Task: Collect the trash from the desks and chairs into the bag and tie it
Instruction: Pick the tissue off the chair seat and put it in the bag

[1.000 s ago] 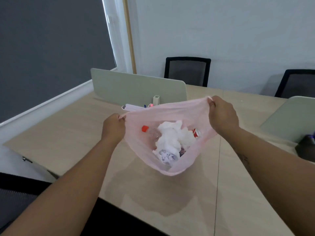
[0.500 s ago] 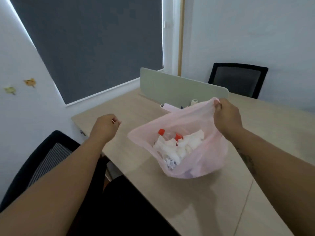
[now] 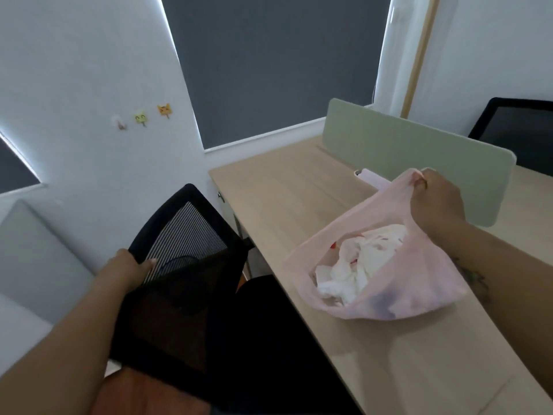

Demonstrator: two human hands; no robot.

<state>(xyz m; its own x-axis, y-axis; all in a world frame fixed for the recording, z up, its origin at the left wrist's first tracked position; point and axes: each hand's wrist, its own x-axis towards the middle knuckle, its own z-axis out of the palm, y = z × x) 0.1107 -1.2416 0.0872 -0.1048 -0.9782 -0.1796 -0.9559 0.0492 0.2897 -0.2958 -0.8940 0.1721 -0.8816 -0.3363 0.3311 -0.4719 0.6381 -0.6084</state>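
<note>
— Along the near edge of the desk [image 3: 299,187], what sits there?
— A pink plastic bag [image 3: 419,283], resting on the wood close to that edge, its belly on the desktop. The right hand [image 3: 435,199] pinches one side of its rim in a closed fist and lifts it up and away from the viewer.
— So which way does the bag run?
— Its long axis slants from the raised handle at the far right down to the sagging bottom at the near left. The mouth gapes leftward and up, showing crumpled white tissue [image 3: 356,265] and a bit of red inside.
— And the other hand?
— The left hand [image 3: 131,269] is wrapped around the top left corner of a black mesh chair [image 3: 185,235], fingers closed over the frame.
— How much room is there?
— That chair stands just beside the desk's left edge, its back tilted. A pale green divider [image 3: 419,151] stands across the desk behind the bag, with bare wood to the bag's left. A second black chair [image 3: 520,127] stands beyond the divider.
</note>
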